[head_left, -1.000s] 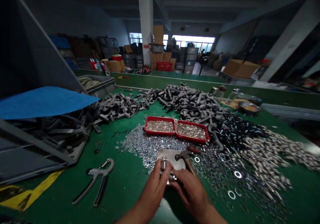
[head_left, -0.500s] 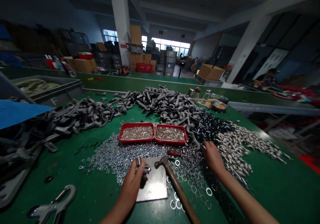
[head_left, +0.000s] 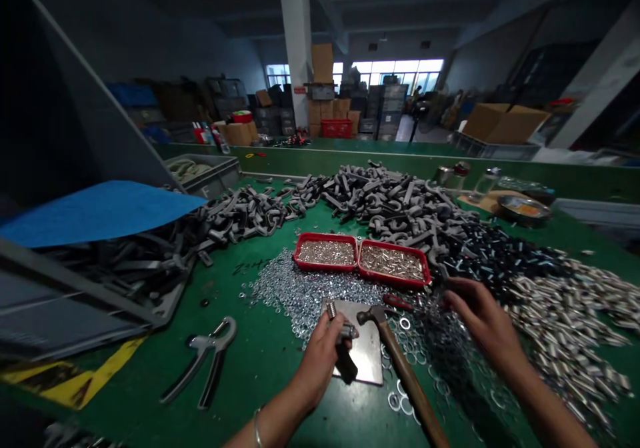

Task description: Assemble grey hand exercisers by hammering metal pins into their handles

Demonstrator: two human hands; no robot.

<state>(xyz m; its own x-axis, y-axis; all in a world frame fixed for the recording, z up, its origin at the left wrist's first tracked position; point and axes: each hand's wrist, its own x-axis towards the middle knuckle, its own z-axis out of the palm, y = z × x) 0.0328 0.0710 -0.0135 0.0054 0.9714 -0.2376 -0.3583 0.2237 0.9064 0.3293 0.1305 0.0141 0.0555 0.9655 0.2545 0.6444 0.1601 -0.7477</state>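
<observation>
My left hand [head_left: 323, 351] is closed round a metal part [head_left: 345, 330] with a threaded end and a black piece, above a steel plate [head_left: 367, 351]. A hammer [head_left: 403, 365] with a wooden handle lies across the plate's right edge. My right hand [head_left: 477, 308] is at the right, by the edge of the black parts pile [head_left: 495, 255]; its fingers are bent round a small grey piece whose shape is hard to make out. Two red trays [head_left: 327, 268] [head_left: 395, 280] of small metal pins stand behind the plate.
Grey metal handles [head_left: 390, 201] are heaped at the back, silver cylinders [head_left: 565, 315] at the right. Small nuts [head_left: 285, 295] and rings surround the plate. A plier-like tool [head_left: 213, 355] lies left, near a large grey bin [head_left: 75, 301]. Jars [head_left: 484, 185] stand at the back right.
The view has turned left, so the scene sits farther right and more of the grey bin shows. My right hand has drawn back slightly from the black parts, with a grey piece at its fingers.
</observation>
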